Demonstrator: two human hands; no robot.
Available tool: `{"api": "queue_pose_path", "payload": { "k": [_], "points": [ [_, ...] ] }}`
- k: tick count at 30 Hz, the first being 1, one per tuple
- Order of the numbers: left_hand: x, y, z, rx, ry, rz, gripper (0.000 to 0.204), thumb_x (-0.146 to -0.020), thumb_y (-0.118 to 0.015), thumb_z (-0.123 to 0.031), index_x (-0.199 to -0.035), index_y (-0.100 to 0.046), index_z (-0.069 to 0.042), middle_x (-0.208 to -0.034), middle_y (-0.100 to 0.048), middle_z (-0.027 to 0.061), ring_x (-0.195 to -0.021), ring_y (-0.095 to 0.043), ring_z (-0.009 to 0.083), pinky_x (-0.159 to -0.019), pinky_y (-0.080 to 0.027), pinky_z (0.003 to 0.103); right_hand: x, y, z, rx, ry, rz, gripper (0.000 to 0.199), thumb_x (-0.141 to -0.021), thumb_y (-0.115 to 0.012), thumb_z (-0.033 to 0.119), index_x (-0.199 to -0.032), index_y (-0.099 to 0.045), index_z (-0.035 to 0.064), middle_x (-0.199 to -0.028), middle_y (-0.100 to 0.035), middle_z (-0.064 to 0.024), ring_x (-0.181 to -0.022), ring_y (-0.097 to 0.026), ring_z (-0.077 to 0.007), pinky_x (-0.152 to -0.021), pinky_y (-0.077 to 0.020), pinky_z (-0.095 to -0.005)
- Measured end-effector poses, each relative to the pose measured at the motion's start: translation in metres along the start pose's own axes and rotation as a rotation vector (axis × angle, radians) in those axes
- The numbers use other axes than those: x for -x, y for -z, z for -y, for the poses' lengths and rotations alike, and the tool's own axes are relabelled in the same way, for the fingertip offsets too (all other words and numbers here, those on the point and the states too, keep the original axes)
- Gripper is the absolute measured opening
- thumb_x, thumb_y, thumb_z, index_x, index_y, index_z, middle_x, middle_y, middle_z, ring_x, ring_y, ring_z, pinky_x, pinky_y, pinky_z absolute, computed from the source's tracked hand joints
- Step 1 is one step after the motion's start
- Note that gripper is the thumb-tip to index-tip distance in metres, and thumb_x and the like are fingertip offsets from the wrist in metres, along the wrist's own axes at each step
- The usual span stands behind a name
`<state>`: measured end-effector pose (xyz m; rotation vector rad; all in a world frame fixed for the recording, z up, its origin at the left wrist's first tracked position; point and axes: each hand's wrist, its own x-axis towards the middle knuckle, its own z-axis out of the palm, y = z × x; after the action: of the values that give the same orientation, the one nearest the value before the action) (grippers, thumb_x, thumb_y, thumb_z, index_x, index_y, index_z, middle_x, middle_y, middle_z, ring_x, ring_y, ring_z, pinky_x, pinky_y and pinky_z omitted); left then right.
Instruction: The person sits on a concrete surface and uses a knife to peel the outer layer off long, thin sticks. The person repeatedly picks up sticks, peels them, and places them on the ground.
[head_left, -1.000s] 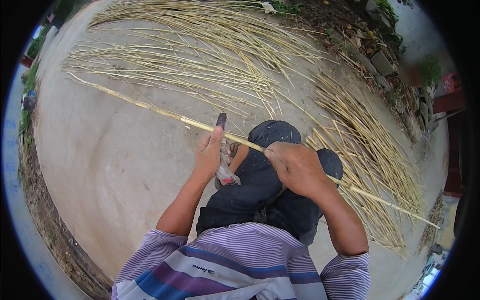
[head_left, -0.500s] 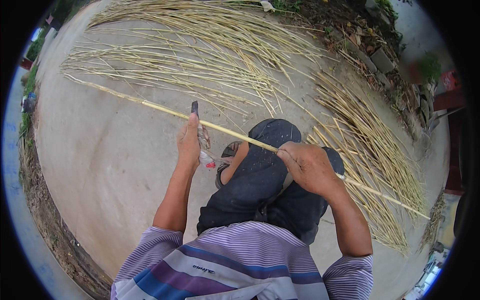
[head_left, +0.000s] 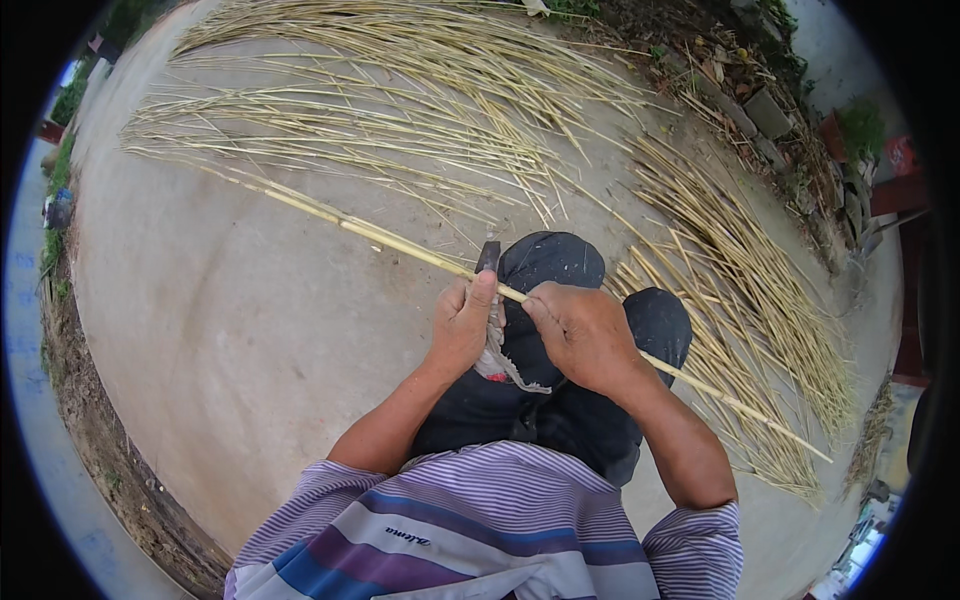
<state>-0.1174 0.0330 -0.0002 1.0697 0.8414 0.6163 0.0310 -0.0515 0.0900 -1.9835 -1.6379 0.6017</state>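
Soft, even daylight on pale concrete (head_left: 240, 350), strong fisheye distortion toward the rim

The left camera of a side-by-side pair on the person's head looks steeply down, upright and fisheye-wide, past the striped shirt (head_left: 460, 530) to the left hand (head_left: 461, 322) and right hand (head_left: 585, 335), close at mid-picture, and out over the pale ground (head_left: 250, 330).

Outdoor yard or lane
Stalks (head_left: 400, 50) lie across concrete ground (head_left: 230, 330); a soil strip (head_left: 78, 400) borders its left edge, blocks (head_left: 768, 115) and leaf litter (head_left: 713, 70) its upper right corner.
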Motion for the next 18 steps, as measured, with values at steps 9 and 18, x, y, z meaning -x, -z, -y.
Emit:
{"api": "queue_pose_path", "payload": {
  "k": [9,18],
  "points": [
    [-0.013,0.02,-0.007,0.037,0.055,-0.125,0.041,-0.1,-0.053,-0.041,-0.082,-0.059,-0.005,-0.064,-0.057,0.0001,-0.054,-0.051,0.0067,-0.05,-0.04,0.023,0.002,0.018,0.001,0.118,-0.035,0.072,0.02,-0.094,-0.054,0.021,-0.085,-0.059,0.0038,-0.076,-0.064,-0.0174,-0.073,-0.062,-0.0402,-0.063,-0.0479,-0.0494],
    [-0.006,0.011,-0.008,0.01,0.065,0.03,0.042,-0.1,-0.053,-0.043,-0.082,-0.059,-0.005,-0.064,-0.056,0.0003,-0.06,-0.054,0.0076,-0.054,-0.042,0.024,-0.001,0.012,-0.001,-0.022,-0.031,0.052,0.022,-0.095,-0.053,0.023,-0.085,-0.059,0.0045,-0.076,-0.062,-0.0187,-0.073,-0.061,-0.0416,-0.063,-0.0472,-0.0497]
  ]
}}
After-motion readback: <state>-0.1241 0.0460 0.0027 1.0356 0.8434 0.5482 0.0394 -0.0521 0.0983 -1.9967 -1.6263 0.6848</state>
